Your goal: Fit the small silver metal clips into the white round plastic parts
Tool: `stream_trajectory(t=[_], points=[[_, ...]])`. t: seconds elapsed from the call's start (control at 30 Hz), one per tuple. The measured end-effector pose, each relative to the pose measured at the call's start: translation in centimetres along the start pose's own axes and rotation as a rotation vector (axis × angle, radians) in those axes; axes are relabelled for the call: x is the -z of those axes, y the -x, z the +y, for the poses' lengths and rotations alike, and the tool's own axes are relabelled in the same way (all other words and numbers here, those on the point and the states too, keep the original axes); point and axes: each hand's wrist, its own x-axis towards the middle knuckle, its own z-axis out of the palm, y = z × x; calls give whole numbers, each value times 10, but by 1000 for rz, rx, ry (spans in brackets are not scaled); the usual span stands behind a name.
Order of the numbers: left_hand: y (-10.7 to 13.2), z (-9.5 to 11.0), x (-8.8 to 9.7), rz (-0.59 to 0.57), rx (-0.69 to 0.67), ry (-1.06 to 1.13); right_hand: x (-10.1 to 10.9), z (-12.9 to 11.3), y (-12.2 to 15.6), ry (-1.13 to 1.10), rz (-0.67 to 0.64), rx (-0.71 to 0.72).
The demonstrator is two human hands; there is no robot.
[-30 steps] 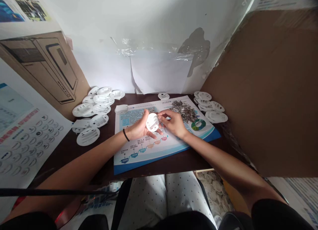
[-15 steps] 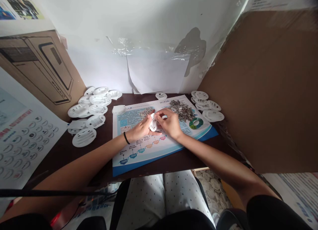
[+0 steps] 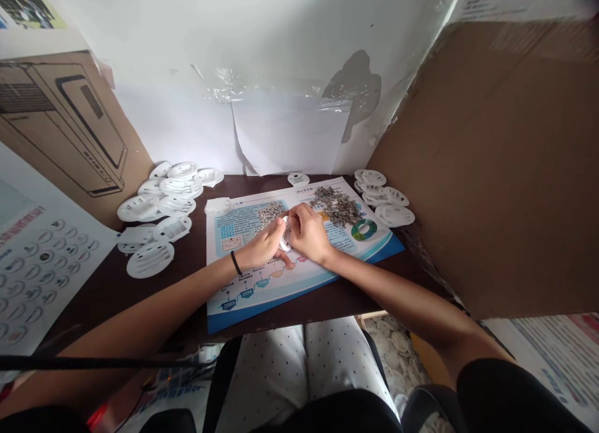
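My left hand holds a small round white plastic piece between thumb and fingers, over the printed sheet. Against that same piece, from the right, my right hand is closed with its fingertips pinched together. Whatever sits between those fingertips is hidden. Just beyond my left hand lies a heap of tiny silvery parts. A larger heap of small metal pieces lies beyond my right hand.
Round white plastic pieces are stacked along the left of the dark table. More white pieces lie at the right. Cardboard panels and a white wall enclose the table. Below, at right, a container holds many white pieces.
My right hand has turned and closed in over the white piece, covering more of it. My left hand still holds the piece. The whole view has shifted slightly.
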Motion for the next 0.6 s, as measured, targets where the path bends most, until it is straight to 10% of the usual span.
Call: stream_trajectory(t=[0.3,0.6], points=[[-2,8,-2,28,-3,132,4,11,-6,-81,54,-56],[-6,7,13,3,93,318,20,13,-11,-170,-160,9]])
